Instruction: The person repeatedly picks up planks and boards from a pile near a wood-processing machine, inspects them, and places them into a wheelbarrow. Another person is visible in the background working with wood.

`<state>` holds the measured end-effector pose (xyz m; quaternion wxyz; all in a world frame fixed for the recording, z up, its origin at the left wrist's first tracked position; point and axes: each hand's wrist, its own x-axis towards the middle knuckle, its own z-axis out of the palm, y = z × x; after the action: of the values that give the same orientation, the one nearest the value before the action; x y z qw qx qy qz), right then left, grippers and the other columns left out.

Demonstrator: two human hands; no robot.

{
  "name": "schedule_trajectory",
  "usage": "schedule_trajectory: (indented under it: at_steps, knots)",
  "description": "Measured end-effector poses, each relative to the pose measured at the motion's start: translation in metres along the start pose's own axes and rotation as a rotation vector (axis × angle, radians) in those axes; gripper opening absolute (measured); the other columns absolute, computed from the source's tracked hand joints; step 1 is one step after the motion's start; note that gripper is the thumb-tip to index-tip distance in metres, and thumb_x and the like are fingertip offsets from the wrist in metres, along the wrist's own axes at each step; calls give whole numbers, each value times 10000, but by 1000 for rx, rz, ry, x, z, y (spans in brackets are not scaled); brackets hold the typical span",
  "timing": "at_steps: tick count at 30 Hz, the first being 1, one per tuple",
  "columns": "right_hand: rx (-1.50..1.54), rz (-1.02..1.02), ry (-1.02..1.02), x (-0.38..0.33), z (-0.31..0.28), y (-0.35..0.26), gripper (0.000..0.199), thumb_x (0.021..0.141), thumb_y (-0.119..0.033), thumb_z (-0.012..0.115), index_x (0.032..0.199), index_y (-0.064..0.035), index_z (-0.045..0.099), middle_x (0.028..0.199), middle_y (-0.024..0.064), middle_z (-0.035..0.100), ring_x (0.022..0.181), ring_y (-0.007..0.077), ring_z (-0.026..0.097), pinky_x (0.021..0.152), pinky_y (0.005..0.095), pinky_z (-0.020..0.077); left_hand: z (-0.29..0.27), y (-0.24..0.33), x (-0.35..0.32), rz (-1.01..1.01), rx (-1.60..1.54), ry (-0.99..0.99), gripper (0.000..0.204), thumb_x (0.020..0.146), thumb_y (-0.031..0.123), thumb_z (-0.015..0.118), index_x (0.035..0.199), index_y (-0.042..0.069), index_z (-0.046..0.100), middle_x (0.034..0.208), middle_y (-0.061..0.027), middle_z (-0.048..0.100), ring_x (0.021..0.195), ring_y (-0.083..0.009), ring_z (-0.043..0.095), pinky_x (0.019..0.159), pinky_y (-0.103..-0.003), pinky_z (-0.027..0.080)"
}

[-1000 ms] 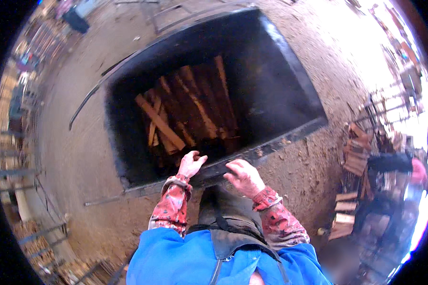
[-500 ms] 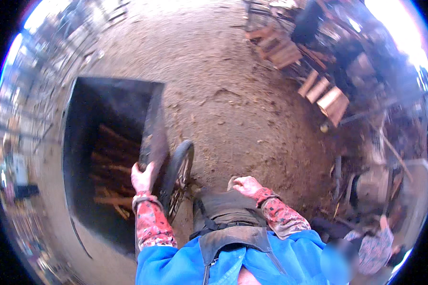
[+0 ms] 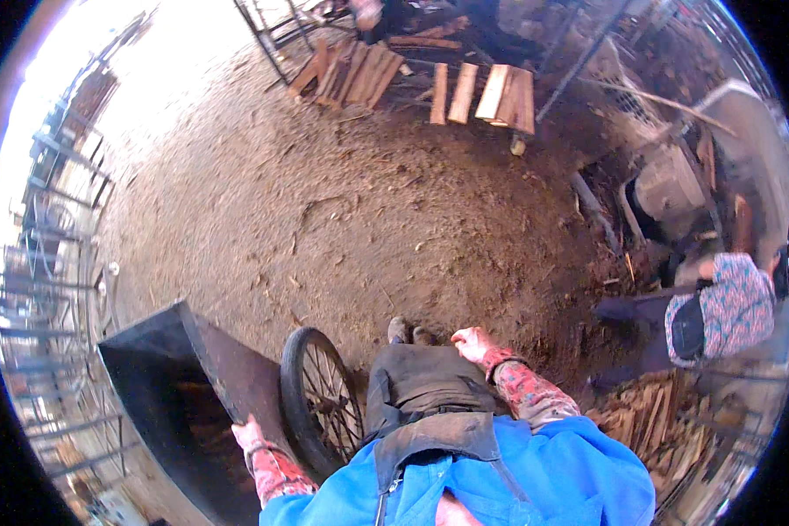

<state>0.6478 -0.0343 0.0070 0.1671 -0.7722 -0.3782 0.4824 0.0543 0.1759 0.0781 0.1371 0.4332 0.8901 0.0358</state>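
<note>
Left hand (image 3: 250,434): fingers curled on the rim of the cart (image 3: 171,377), gripping it at the person's lower left.
Cart: dark metal box, low on the left, its spoked wheel (image 3: 320,399) just right of the left hand.
Right hand (image 3: 472,342): holds nothing, fingers loosely bent, above the dirt floor (image 3: 351,210), well apart from the cart.
Co-worker (image 3: 728,307): far right, beside a pile of split wood (image 3: 666,425).
Planks (image 3: 465,88): top, far off.

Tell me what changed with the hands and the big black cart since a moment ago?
Both hands were on the black cart rim at first. The right hand let go and now hangs free in front of the person. The left hand moved along to the cart's side wall near the spoked wheel. The view swung, so the cart now sits at the lower left instead of ahead. The ground is dirt as before.
</note>
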Motion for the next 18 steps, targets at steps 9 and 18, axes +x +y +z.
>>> schedule_trajectory:
  at_steps: [9,18]
  knots:
    - [67,48,119,-8,14,-19,308,873,-143,523,1126,-93,690,875,98,739,855,229,713,801,361,550,2,0,14,-38,188,-112,591,769,320,697,1177,-60,503,1144,-287,618,1082,-420,605,945,-456,465]
    - [263,155,395,-18,-23,49,268,852,-217,619,1064,-76,704,944,131,727,900,285,702,820,381,549,10,67,-36,73,379,-256,621,742,273,715,1223,-39,475,1138,-262,609,998,-359,625,889,-441,474]
